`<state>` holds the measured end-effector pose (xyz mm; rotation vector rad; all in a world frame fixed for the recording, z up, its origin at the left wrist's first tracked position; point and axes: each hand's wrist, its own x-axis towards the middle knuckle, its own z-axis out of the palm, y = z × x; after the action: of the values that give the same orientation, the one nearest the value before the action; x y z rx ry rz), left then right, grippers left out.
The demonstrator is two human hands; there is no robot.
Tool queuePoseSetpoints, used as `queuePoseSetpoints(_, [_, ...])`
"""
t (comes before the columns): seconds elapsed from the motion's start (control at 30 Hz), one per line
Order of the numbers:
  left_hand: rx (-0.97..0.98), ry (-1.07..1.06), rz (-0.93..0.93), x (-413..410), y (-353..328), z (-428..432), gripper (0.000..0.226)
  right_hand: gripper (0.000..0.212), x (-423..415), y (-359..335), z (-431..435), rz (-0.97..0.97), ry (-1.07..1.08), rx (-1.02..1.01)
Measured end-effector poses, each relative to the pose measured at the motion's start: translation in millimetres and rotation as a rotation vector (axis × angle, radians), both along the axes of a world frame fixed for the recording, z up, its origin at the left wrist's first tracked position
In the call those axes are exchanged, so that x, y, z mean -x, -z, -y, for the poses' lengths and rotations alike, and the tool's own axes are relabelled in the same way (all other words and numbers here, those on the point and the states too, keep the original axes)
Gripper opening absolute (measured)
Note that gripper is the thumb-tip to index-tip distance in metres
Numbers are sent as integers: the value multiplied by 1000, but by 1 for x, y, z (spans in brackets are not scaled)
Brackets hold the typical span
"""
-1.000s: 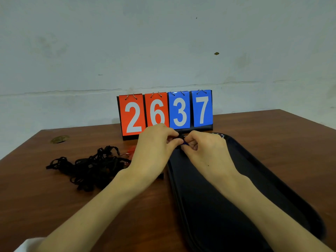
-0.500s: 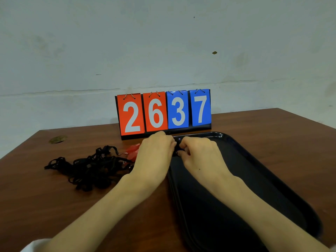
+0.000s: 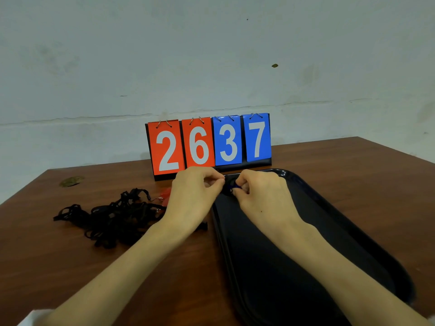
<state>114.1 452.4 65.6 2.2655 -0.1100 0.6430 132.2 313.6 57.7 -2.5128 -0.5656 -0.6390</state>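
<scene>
My left hand (image 3: 193, 198) and my right hand (image 3: 261, 196) meet fingertip to fingertip over the far left corner of a black tray (image 3: 341, 231). Between them they pinch a small dark item with a blue part (image 3: 231, 185); most of it is hidden by the fingers. A tangled heap of black straps (image 3: 110, 217) lies on the table left of my left hand, with a small red piece (image 3: 166, 194) at its far edge.
A flip scoreboard (image 3: 209, 144) reading 2637 stands at the back of the brown wooden table (image 3: 58, 267), just behind my hands. A brass-coloured round fitting (image 3: 70, 181) is set in the tabletop at far left. A pale wall rises behind.
Both hands have stayed together over the tray's far corner, shifting only slightly; the fingertips keep working the small item. The strap heap has not moved.
</scene>
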Motion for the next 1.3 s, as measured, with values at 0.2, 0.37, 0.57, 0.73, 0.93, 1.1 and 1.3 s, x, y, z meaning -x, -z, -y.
queuePoseSetpoints(0.2, [-182,8,20,-1,-4,-2,17,14,1,0,-1,0,-28,47])
queuePoseSetpoints(0.37, [-282,-32,71,0,3,-1,8,12,4,4,-4,3,-36,43])
queuePoseSetpoints(0.57, [422,88,-315,-9,-4,-3,17,11,2,1,-4,-3,-40,-12])
queuePoseSetpoints(0.73, [470,195,-511,-9,-5,-8,21,10,3,3,-3,-27,-47,10])
queuePoseSetpoints(0.93, [175,139,-289,-10,1,-8,11,12,2,6,-6,-52,-47,54])
queuePoseSetpoints(1.1, [70,2,-51,-4,4,-1,7,12,1,4,-4,-26,-32,39])
queuePoseSetpoints(1.3, [307,91,-221,-11,4,-7,9,12,2,4,-6,-61,-29,29])
